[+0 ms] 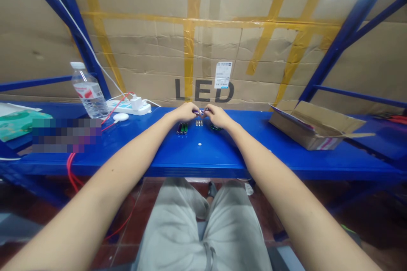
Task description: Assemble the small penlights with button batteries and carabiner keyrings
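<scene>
Both my hands are together over the middle of the blue table (178,156), near its back edge. The fingers of my left hand (188,112) are closed at a small dark purplish thing, too small to name. Opposite it, my right hand (215,115) pinches at something small and dark. Shiny little pieces show between the fingertips. Just below my left hand, several dark and green batteries (182,128) lie side by side. A block of small silver-topped cylinders (199,123) stands between the hands. More green cylinders (216,127) lie partly hidden under my right hand.
An open cardboard box (305,125) sits on the right. On the left are a water bottle (89,91), a white power strip (135,106) with plugs, and red cables (72,171). A small white disc (199,144) lies near the front. Large cardboard (152,59) rises behind.
</scene>
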Action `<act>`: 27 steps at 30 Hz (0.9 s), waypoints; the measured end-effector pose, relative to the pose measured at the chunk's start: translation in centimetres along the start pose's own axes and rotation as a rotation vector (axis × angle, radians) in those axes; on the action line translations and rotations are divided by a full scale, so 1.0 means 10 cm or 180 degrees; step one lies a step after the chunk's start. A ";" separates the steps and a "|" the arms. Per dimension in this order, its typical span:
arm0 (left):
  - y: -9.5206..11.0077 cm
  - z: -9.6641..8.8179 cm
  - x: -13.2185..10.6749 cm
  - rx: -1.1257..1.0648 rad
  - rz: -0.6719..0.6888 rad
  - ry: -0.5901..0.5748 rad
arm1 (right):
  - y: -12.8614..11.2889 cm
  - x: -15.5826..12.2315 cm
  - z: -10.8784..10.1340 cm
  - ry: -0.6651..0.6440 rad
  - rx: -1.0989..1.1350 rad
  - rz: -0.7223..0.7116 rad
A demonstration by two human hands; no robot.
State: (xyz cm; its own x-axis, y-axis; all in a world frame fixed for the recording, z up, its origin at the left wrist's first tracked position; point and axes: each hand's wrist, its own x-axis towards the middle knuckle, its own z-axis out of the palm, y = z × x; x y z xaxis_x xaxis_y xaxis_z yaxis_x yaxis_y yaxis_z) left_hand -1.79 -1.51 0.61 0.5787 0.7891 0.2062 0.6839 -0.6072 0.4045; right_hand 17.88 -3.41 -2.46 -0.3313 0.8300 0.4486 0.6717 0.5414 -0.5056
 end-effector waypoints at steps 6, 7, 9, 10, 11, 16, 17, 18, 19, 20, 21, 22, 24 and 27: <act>-0.05 -0.12 -0.09 -0.0045 -0.0299 0.0572 | -0.02 -0.03 -0.09 0.0266 0.0119 0.0198; -0.08 -0.15 -0.11 -0.0013 -0.0358 0.0600 | -0.02 -0.04 -0.11 0.0298 0.0102 0.0230; -0.14 -0.22 -0.15 0.0183 -0.0513 0.0685 | -0.03 -0.05 -0.15 0.0318 0.0048 0.0292; -0.16 -0.26 -0.18 0.0330 -0.0625 0.0721 | -0.03 -0.06 -0.17 0.0314 0.0018 0.0326; -0.17 -0.30 -0.20 0.0488 -0.0759 0.0724 | -0.03 -0.06 -0.18 0.0301 -0.0009 0.0356; -0.17 -0.49 -0.36 0.0919 -0.1485 0.0166 | -0.04 -0.06 -0.21 0.0240 -0.0096 0.0385; -0.17 -0.51 -0.39 0.0917 -0.1590 -0.0041 | -0.04 -0.06 -0.21 0.0227 -0.0094 0.0387; -0.18 -0.51 -0.42 0.0892 -0.1660 -0.0261 | -0.04 -0.06 -0.21 0.0213 -0.0088 0.0398; -0.18 -0.50 -0.44 0.0849 -0.1700 -0.0482 | -0.03 -0.06 -0.21 0.0192 -0.0082 0.0414; -0.19 -0.48 -0.46 0.0798 -0.1708 -0.0663 | -0.03 -0.06 -0.20 0.0166 -0.0076 0.0436; -0.20 -0.45 -0.48 0.0748 -0.1712 -0.0801 | -0.02 -0.06 -0.20 0.0137 -0.0069 0.0463; -0.21 -0.43 -0.48 0.0691 -0.1728 -0.0899 | -0.02 -0.06 -0.20 0.0111 -0.0063 0.0484; -0.22 -0.39 -0.48 0.0548 -0.1816 -0.0990 | -0.01 -0.06 -0.20 0.0072 -0.0053 0.0510; -0.21 -0.36 -0.48 0.0264 -0.1973 -0.0962 | 0.01 -0.05 -0.19 0.0038 -0.0059 0.0515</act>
State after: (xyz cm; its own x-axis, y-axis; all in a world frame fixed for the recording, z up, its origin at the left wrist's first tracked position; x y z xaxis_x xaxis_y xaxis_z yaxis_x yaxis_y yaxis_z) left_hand -7.56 -3.68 1.95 0.1604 0.9394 -0.3029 0.9529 -0.0673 0.2957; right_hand 19.39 -4.06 -1.36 -0.2098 0.9045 0.3712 0.7278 0.3980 -0.5585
